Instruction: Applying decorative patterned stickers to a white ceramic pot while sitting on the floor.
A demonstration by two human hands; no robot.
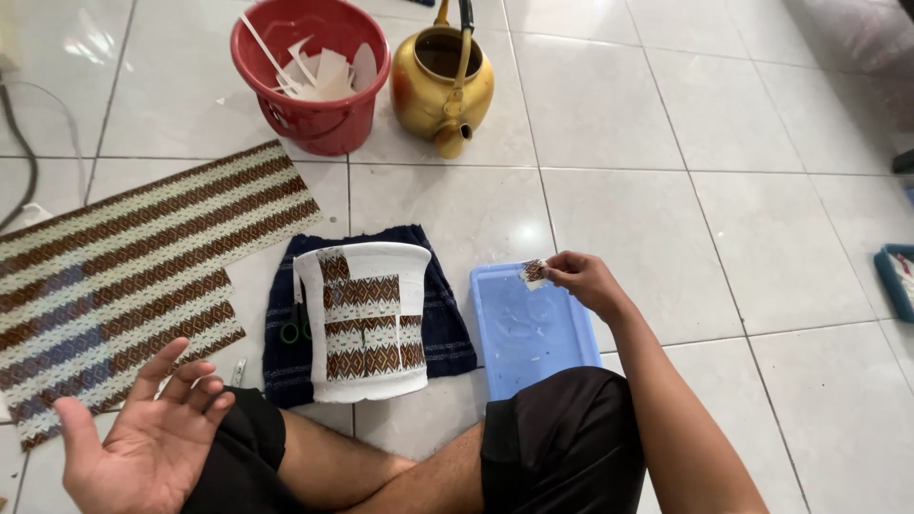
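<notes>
I am pinching a small scrap [534, 272] in brown and white in my right hand [581, 279], over a pale blue tray [529, 333] at centre frame. The white pot [367, 319] is wearing brown, diamond-patterned patches and lying on a dark navy cloth [443, 324]. At left, the sheets [133, 262] are showing brown, cream and blue woven stripes. In the upper frame are sitting a red bucket [319, 105] and a golden-yellow kettle [443, 86]. The floor tiles [724, 190] are gleaming white.

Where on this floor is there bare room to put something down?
Bare tiles lie right of the blue tray and kettle, and between the red bucket and white pot. It is crowded around the pot, dark cloth and patterned sheets.
</notes>
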